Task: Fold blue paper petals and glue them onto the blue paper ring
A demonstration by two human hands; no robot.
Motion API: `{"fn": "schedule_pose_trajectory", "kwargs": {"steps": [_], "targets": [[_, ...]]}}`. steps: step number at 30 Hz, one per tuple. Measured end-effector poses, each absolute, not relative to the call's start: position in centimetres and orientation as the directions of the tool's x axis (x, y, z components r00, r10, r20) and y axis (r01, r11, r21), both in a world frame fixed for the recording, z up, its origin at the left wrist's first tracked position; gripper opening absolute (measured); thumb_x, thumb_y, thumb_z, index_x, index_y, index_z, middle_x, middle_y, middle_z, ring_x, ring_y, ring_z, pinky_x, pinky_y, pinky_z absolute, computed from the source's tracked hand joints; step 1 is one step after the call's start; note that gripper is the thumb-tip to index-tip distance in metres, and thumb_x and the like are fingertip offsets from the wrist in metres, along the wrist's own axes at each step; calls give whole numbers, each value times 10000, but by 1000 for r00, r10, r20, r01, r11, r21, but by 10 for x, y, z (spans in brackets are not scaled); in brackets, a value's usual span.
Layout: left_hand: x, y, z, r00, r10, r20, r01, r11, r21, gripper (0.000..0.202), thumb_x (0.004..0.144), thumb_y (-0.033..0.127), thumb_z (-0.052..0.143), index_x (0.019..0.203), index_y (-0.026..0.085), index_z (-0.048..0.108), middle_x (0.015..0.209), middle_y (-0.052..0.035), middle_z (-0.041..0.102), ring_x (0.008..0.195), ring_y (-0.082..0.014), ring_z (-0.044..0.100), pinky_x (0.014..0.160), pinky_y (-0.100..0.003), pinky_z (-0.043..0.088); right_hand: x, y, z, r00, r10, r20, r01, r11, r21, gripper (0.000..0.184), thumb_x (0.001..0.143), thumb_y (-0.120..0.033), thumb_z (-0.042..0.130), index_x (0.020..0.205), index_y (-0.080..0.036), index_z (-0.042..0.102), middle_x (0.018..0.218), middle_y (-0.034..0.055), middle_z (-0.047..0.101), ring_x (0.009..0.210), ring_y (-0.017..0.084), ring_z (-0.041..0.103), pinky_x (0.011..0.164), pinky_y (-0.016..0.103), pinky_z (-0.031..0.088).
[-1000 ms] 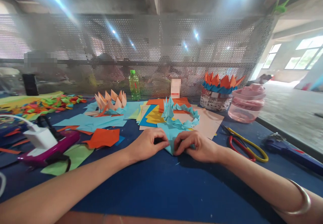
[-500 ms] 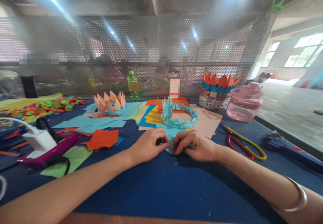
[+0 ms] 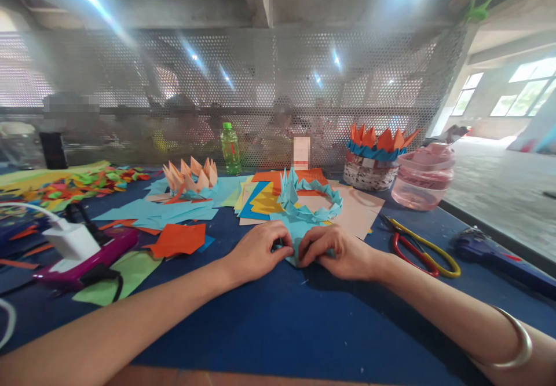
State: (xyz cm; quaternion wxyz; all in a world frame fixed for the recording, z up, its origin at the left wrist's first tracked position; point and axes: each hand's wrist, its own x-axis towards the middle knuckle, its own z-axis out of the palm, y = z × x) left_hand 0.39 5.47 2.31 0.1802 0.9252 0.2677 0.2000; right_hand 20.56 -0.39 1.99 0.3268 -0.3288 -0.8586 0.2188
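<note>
Both of my hands rest on the blue table (image 3: 269, 328) and pinch one folded piece of light blue paper (image 3: 295, 236) between them. My left hand (image 3: 260, 251) holds its left side with curled fingers. My right hand (image 3: 336, 251) presses its right side, fingers bent over the fold. Just behind the paper lies a ring-shaped light blue paper crown (image 3: 310, 197) on a peach sheet (image 3: 360, 212).
Scissors with red and yellow handles (image 3: 423, 250) lie to the right, a blue tool (image 3: 499, 255) beyond them. Left are an orange sheet (image 3: 178, 239), a green sheet (image 3: 124, 273), a white charger (image 3: 69, 240) on a magenta device. At the back: green bottle (image 3: 230, 147), peach crown (image 3: 191, 177), pink container (image 3: 425, 177), mesh screen.
My left hand's fingers have shifted slightly toward the right along the paper. Otherwise the hands stay in place on the fold.
</note>
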Motion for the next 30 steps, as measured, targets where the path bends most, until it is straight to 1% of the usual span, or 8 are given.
{"fn": "schedule_pose_trajectory", "kwargs": {"steps": [4,7,12,15,18,21,27,30], "targets": [[4,55,24,780,559,281,415,-799,435,65,814,191,601,755,171,615,782,-3,595,760,-143,546,696,-244,396,205,-4,20,-539,734,413,423,660,-621,508,599,71,406,886,-152,760,839,55,738,780,140,682,735,231,521],[4,55,24,782,557,279,418,-801,430,52,795,153,603,745,164,612,771,3,588,749,-137,542,687,-239,390,204,-6,21,-558,727,400,463,673,-577,512,622,63,414,954,-132,752,879,76,728,791,148,677,715,233,513],[4,56,23,778,557,292,412,-802,431,54,773,127,602,734,164,603,772,5,573,749,-138,536,682,-243,383,201,-10,22,-613,686,393,513,723,-463,487,638,47,447,931,-178,763,905,56,698,804,141,646,737,241,490],[4,57,21,768,563,305,417,-801,429,45,764,131,608,735,165,604,778,0,571,760,-144,538,689,-250,390,201,-11,21,-618,682,391,522,728,-445,455,645,39,470,896,-194,769,898,48,686,805,139,633,744,243,487],[3,59,19,744,594,307,455,-786,418,54,760,182,633,721,170,598,782,-7,576,779,-159,540,691,-261,395,201,-11,21,-615,686,388,514,723,-462,458,650,43,472,894,-208,768,909,45,677,825,137,629,764,247,489],[2,61,19,716,634,293,513,-762,397,124,753,268,669,709,175,601,786,-15,582,800,-179,543,690,-278,393,201,-10,21,-612,691,384,503,715,-485,461,655,52,475,898,-211,766,910,44,671,840,137,624,775,250,488],[-1,67,19,674,693,254,608,-717,342,250,713,414,711,680,186,615,797,-22,583,806,-205,558,701,-303,393,200,-10,20,-616,694,373,496,710,-500,472,654,75,472,898,-204,764,873,38,661,819,129,609,757,244,480],[-4,72,18,668,704,241,623,-706,336,271,703,448,714,706,190,630,812,-25,587,807,-207,560,718,-311,397,200,-11,20,-617,696,368,503,708,-496,480,647,78,468,898,-205,765,862,34,660,802,127,603,749,245,476]]}}
